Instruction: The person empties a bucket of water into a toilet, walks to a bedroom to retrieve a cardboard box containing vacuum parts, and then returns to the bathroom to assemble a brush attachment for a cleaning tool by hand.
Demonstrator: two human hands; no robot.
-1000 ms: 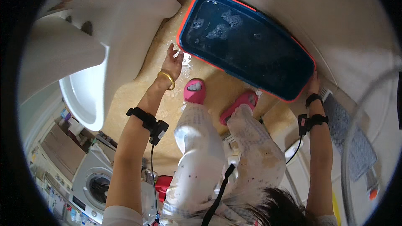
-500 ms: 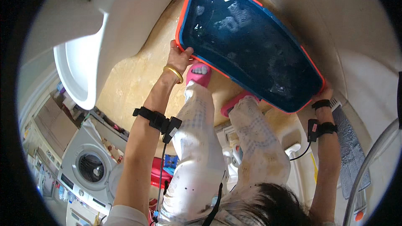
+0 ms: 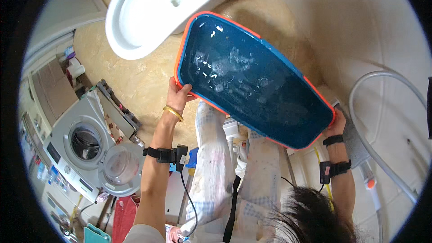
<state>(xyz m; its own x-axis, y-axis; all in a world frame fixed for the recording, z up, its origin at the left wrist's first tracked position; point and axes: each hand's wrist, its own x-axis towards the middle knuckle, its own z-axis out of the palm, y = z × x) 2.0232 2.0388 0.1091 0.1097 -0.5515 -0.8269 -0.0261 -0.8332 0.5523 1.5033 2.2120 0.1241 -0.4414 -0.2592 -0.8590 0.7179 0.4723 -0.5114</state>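
Both my hands hold a long dark-blue plastic tub with an orange rim, raised in front of my legs. Shallow water with patches of foam and small white flecks appears to lie inside it. At the left near corner, my left hand is closed on the rim, its thumb over the edge. My right hand grips the narrower right end, its fingers partly hidden behind the tub. A white toilet stands just beyond the tub's left end.
At the left is a washing machine with its round door open. A grey hose curves along the right wall, near a grey flat mop pad. Beige flooring runs between toilet and washing machine.
The tub has shifted lower and slightly left in view, still in both hands. More of the toilet bowl and the open washing machine door shows. My pink slippers are now hidden.
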